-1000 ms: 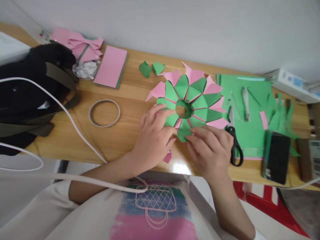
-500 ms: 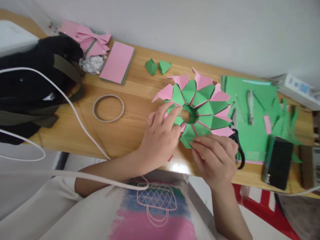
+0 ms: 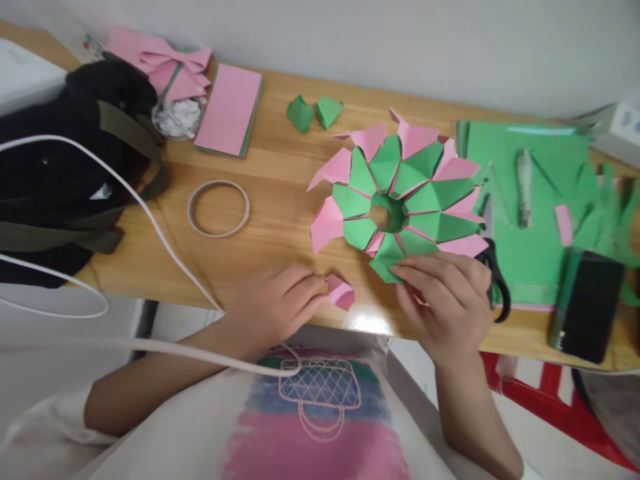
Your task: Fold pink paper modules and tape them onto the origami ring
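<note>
A ring of folded paper pieces (image 3: 420, 193), green inside with pink tips, lies on the wooden table around a round central hole. My right hand (image 3: 445, 300) pinches the ring's near right edge, by a green piece that juts toward me. Apart from the ring, my left hand (image 3: 285, 300) is closed on a small folded pink paper piece (image 3: 342, 292) near the table's front edge. Two loose folded green paper pieces (image 3: 314, 113) lie beyond the ring, toward the wall.
A tape roll (image 3: 219, 209) lies left of the ring, below a pink paper stack (image 3: 230, 110). Scissors (image 3: 495, 273) and green sheets (image 3: 535, 267) are at right, with a black phone-like object (image 3: 589, 305). A white cable (image 3: 165, 247) crosses a black bag (image 3: 45, 180).
My left hand has left the ring, moved down and left, and taken hold of the pink piece. My right hand still grips the ring. The view has shifted slightly.
</note>
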A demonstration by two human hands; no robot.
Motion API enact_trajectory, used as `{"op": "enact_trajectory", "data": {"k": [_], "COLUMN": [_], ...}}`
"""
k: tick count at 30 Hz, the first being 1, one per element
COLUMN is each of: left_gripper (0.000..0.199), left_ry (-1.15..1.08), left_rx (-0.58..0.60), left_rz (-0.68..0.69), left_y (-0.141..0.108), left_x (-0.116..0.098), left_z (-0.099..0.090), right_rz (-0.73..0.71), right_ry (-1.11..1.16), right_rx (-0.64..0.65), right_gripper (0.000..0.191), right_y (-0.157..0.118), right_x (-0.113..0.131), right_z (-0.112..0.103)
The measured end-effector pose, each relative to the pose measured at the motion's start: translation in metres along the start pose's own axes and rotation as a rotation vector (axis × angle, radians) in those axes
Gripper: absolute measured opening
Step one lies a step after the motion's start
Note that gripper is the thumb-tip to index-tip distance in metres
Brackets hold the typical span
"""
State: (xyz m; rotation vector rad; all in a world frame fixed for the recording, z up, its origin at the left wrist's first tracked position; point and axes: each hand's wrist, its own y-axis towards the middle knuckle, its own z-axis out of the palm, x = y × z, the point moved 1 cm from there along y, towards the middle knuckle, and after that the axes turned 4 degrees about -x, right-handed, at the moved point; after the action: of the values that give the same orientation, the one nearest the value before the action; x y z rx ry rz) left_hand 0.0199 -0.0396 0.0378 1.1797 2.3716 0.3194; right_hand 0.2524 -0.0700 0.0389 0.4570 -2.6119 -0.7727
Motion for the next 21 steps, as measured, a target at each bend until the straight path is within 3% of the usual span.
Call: {"op": "enact_trajectory", "data": {"k": [5,11,14,17,18,21], "left_gripper": [0.037,0.019,0.016,0.016,0.016,0.011], "left_ry": [-0.171,-0.269,-0.297,-0.25,-0.209,-0.062], "left_rx": [0.134,0.046,-0.003,-0.034,-0.07,-0.21], "left_rz": [-0.155,-0.198,-0.184,-0.089,-0.034,-0.047], "left_y": [0.001,0.008,0.011,0.02,0.024,0.039], "left_x": [0.001,0.005,0.001,-0.008,-0.01,-0.009], "left_z": [0.028,0.039,0.027,0.0,-0.01,-0.027], "right_rz": [0.002,0.033,0.037,0.037,0.036,0.038], "right_ry": [-0.014,-0.005,0.019,0.044,0.045,0.037], "right_rx": [-0.012,-0.017,-0.044,-0.044,-0.042,-0.049], "right_gripper": [0.012,0.011,0.01,0.011,0.011,0.011], "right_y": [0.002,-0.001,-0.001,0.001,0.001,0.004], "right_x": [0.004,0.006,0.006,0.006,0.006,0.007], "right_z": [0.002,0.004,0.006,0.007,0.008,0.008]}}
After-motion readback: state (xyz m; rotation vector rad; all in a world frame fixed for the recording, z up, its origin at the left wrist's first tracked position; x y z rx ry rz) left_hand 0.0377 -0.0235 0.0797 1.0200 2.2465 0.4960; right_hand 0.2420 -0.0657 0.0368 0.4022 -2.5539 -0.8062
